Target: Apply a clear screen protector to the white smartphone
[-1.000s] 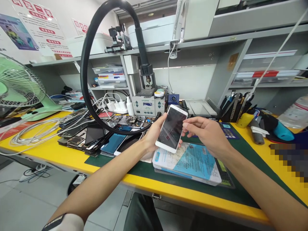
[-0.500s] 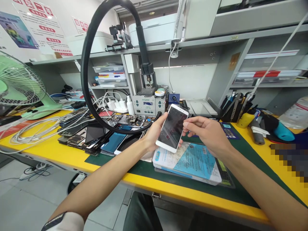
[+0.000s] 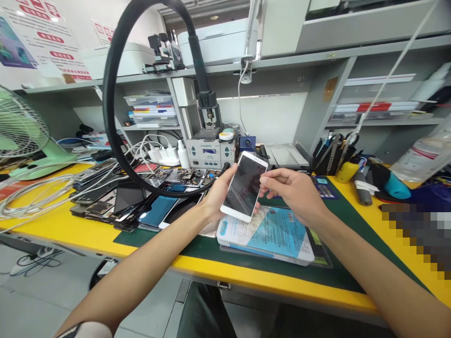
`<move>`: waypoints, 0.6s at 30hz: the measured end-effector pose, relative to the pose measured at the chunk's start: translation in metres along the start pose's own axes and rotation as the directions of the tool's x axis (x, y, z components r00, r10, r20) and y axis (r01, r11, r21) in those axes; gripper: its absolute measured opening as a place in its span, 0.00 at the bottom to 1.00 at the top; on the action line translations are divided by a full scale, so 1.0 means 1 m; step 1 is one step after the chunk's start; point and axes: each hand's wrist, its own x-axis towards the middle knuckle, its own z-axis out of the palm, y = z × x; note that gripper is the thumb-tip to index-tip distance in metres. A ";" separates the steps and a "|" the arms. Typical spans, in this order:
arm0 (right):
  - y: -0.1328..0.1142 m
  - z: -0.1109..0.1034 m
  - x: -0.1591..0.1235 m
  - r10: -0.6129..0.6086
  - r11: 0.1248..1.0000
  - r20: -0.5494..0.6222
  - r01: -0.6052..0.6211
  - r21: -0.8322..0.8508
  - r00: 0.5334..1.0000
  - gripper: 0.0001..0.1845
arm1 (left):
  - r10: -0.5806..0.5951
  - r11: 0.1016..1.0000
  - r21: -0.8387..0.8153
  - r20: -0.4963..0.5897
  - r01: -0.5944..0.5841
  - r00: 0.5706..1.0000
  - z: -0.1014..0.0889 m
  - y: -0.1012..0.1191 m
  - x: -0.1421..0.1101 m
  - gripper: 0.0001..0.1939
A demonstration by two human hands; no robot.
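The left hand (image 3: 217, 195) holds the white phone (image 3: 244, 187) over a flat box (image 3: 275, 234) on the worktop (image 3: 91, 234), while the right hand (image 3: 292, 188), fingers bent close, pinching I cannot tell what, if anything, seems busy at its edge, so the next move needs a still phone.

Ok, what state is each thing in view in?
White phone, held tilted, screen dark
Left hand, gripping the phone
Right hand, pinched beside the phone's edge
Blue-and-white case, lying flat, looks closed
Black hose, looped
White cables, coiled loosely
Green fan, upright, spin unclear
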 end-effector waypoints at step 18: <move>-0.004 0.000 0.000 0.004 1.000 0.023 -0.003 -0.004 1.000 0.13 | 0.015 0.999 -0.035 -0.060 -0.018 0.998 0.003 0.000 0.000 0.36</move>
